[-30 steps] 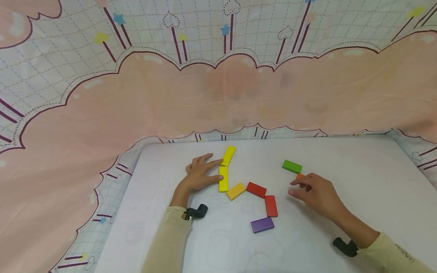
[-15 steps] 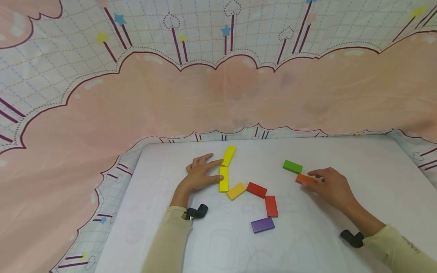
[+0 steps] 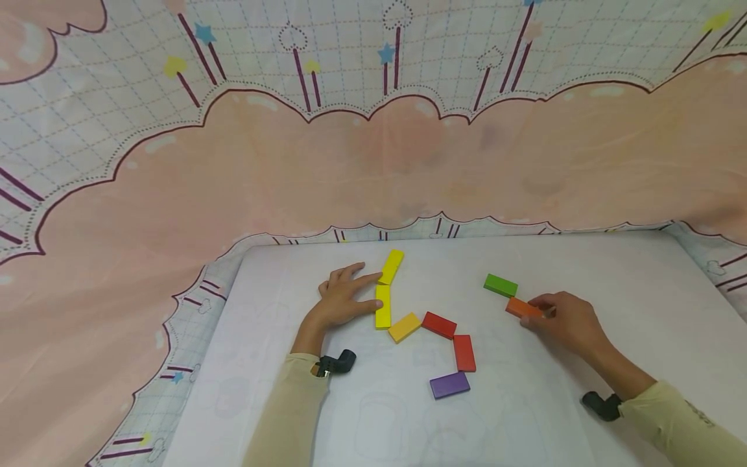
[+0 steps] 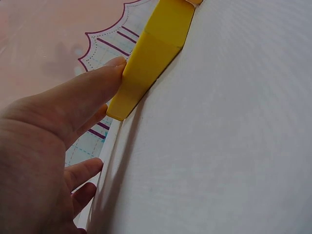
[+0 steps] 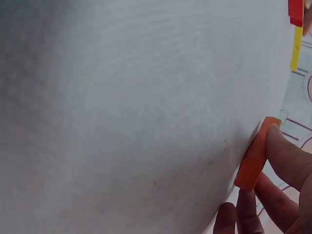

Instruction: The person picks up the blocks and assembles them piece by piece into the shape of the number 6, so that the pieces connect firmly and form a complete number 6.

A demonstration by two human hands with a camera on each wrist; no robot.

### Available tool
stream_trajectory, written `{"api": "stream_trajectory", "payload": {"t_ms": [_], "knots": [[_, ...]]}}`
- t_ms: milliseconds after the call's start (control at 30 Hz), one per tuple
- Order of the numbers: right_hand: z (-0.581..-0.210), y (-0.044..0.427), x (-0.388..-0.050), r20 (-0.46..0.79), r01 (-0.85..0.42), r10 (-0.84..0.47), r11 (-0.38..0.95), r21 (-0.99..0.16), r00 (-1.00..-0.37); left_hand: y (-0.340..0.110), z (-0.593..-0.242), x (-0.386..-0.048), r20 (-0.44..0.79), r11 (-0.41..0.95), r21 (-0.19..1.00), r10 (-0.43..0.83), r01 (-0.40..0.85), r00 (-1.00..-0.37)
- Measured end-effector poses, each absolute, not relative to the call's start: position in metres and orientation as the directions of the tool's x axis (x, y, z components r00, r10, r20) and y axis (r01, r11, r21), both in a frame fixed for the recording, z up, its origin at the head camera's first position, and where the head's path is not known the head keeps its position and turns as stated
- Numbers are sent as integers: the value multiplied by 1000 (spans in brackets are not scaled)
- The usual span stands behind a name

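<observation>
R hand [image 3: 569, 323]: grip pinching R end of orange block [image 3: 521, 307], thumb on near side, fingers on far side. Block lies on R half of white surface [image 3: 630, 272], toward far edge; green block [image 3: 500, 285] just beyond it (corners look in contact, hard to be sure). L hand [image 3: 343, 301]: grip relaxed, fingers spread; index touches far yellow block [image 3: 391, 265], thumb touches near yellow block [image 3: 383, 316], both closer to surface's L edge than R. Line continues R: amber block [image 3: 404, 327], 1st red block [image 3: 439, 325], 2nd red block [image 3: 464, 353], then purple block [image 3: 450, 385], farthest from far edge.
</observation>
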State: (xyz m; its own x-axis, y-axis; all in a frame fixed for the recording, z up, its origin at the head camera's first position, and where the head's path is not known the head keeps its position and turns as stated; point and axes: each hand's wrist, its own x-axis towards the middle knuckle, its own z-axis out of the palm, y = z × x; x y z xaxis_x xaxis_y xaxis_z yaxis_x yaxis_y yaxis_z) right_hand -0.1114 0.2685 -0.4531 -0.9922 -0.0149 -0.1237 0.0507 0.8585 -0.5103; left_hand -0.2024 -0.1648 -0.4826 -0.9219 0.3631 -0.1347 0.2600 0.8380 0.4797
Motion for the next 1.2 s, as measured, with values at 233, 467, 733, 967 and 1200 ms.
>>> {"api": "stream_trajectory", "payload": {"t_ms": [233, 467, 733, 967, 1200], "knots": [[-454, 267, -110, -123, 55, -10, 858, -511, -992, -164, -482, -202, -140, 843, 473, 361, 258, -922], [-453, 264, -107, -111, 44, -17, 852, -522, -994, -164, -483, -203, -139, 844, 469, 363, 261, -922], [-448, 251, -103, -124, 48, -23, 839, -542, -992, -165, -485, -204, -139, 843, 470, 364, 262, -921], [-442, 235, -98, -129, 34, -45, 831, -555, -991, -165, -486, -204, -136, 843, 468, 365, 265, -921], [-439, 218, -93, -117, -4, -84, 829, -560, -990, -165, -485, -204, -137, 845, 464, 366, 266, -921]]}}
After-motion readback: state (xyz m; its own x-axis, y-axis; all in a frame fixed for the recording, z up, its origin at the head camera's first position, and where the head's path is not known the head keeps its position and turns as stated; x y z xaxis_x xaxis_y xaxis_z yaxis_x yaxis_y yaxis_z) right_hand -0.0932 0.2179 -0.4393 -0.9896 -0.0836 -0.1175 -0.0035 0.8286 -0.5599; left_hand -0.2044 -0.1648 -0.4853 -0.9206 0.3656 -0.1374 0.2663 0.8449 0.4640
